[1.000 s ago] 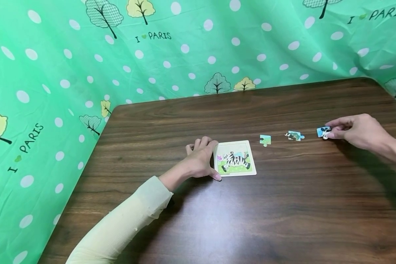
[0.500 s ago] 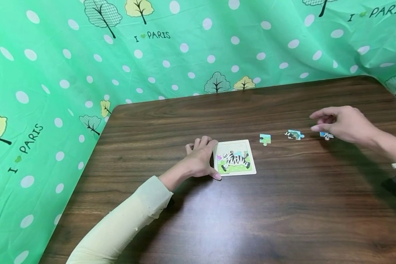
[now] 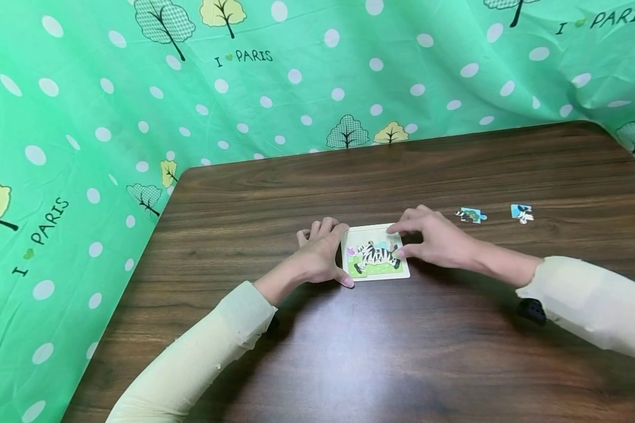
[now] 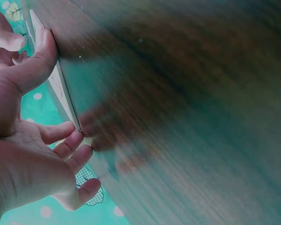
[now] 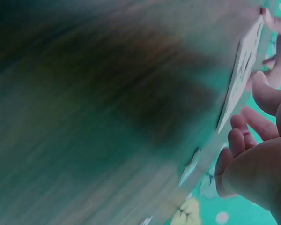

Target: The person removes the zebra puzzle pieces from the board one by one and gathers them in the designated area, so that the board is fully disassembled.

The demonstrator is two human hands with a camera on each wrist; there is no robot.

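Observation:
A small pale-framed puzzle board point(image 3: 381, 272) with a zebra picture lies on the table, its upper strip bare. My left hand point(image 3: 320, 255) holds the board's left side, thumb at the lower corner, index fingertip at the upper one. In the left wrist view, the fingers of the left hand point(image 4: 33, 159) lie along the board's edge point(image 4: 63, 89). My right hand point(image 3: 436, 238) is over the board's right side, thumb and index finger apart. Between the thumb and fingers of the right hand point(image 5: 257, 164), nothing shows in the right wrist view.
Two loose puzzle pieces lie on the table to the right: a blue-green piece point(image 3: 471, 215) and a blue, black and white piece point(image 3: 521, 213). In the right wrist view a flat piece point(image 5: 191, 166) lies near the board's corner. A green dotted curtain point(image 3: 296, 94) hangs behind the brown table point(image 3: 296, 182).
My right hand let go of the blue, black and white piece and moved left to the board. The small green piece beside the board is out of sight. The left hand stayed put.

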